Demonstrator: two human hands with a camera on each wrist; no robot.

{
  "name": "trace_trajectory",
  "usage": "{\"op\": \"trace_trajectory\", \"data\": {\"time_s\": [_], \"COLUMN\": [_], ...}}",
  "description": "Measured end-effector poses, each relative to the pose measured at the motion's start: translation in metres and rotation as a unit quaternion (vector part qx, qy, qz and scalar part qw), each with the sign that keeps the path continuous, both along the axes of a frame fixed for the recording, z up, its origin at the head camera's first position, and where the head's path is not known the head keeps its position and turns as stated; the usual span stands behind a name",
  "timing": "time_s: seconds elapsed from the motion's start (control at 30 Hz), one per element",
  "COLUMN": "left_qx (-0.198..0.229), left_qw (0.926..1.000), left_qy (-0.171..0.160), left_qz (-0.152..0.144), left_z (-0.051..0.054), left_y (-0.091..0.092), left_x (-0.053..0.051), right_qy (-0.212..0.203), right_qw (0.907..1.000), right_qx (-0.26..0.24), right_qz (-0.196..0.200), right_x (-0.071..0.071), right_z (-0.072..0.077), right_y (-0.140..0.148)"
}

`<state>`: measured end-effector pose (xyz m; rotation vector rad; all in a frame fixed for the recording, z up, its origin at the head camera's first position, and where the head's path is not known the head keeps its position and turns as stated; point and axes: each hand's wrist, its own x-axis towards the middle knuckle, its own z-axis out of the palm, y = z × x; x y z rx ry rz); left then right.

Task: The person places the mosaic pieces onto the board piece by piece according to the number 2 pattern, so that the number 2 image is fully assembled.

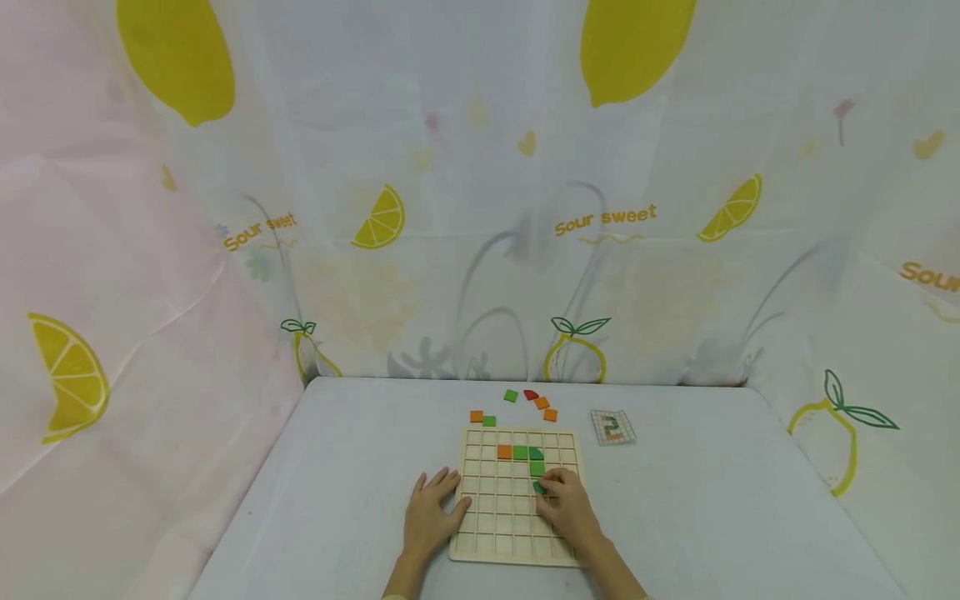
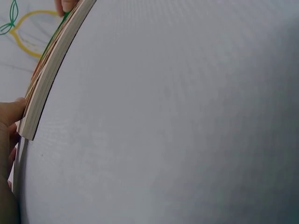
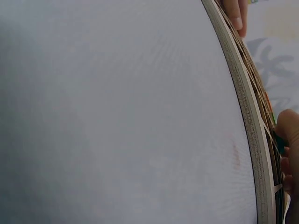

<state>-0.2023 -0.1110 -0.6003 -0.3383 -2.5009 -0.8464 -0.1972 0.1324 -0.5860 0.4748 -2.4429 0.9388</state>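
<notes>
A pale wooden grid board (image 1: 485, 523) lies on the table. In its upper rows sit an orange square (image 1: 505, 452), a green square (image 1: 521, 452), a dark green rounded piece (image 1: 536, 453) and, below that, another green square (image 1: 537, 468). My right hand (image 1: 570, 510) pinches a dark green piece (image 1: 539, 487) at the cell under them; the right wrist view shows this piece (image 3: 280, 143) at the fingertips, partly hidden. My left hand (image 1: 429, 515) rests with spread fingers on the board's left edge, its thumb over the rim.
Behind the board lie loose orange (image 1: 477, 416), green (image 1: 511, 396) and red (image 1: 531, 394) pieces. A small pattern card (image 1: 612, 427) with a gridded figure is at the back right. A printed curtain (image 1: 480, 250) hangs behind the white table (image 1: 337, 467).
</notes>
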Motion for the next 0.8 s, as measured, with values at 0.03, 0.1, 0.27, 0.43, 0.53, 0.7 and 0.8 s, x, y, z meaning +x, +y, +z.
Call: {"op": "trace_trajectory", "data": {"time_s": [0.03, 0.1, 0.27, 0.43, 0.53, 0.7, 0.8], "left_qx": [0.000, -0.001, 0.003, 0.006, 0.007, 0.006, 0.004], "left_qw": [1.0000, 1.0000, 0.9999, 0.9999, 0.9999, 0.9999, 1.0000], "left_qy": [0.001, -0.001, -0.013, -0.015, -0.012, -0.007, 0.001], "left_qz": [0.000, 0.001, -0.004, -0.004, -0.005, -0.007, -0.004], "left_z": [0.0000, 0.0003, 0.0020, 0.0046, 0.0051, 0.0036, 0.0021], "left_y": [-0.0002, -0.0008, -0.0010, 0.0000, -0.0002, -0.0005, -0.0005], "left_x": [-0.0001, -0.0003, -0.0007, 0.0003, 0.0004, 0.0002, 0.0000], "right_qy": [-0.001, -0.001, 0.030, 0.066, 0.065, 0.048, 0.045], "right_qw": [1.0000, 1.0000, 0.9994, 0.9975, 0.9974, 0.9983, 0.9981], "right_qx": [0.003, 0.009, 0.017, 0.025, 0.030, 0.034, 0.043], "right_qz": [0.000, 0.000, -0.005, 0.001, 0.000, -0.005, -0.002], "right_x": [0.0010, 0.0030, 0.0039, 0.0008, -0.0008, -0.0035, -0.0044], "right_z": [0.0000, -0.0006, -0.0043, -0.0073, -0.0068, -0.0052, -0.0038], "right_y": [-0.0004, -0.0011, -0.0024, -0.0025, -0.0032, -0.0042, -0.0049]}}
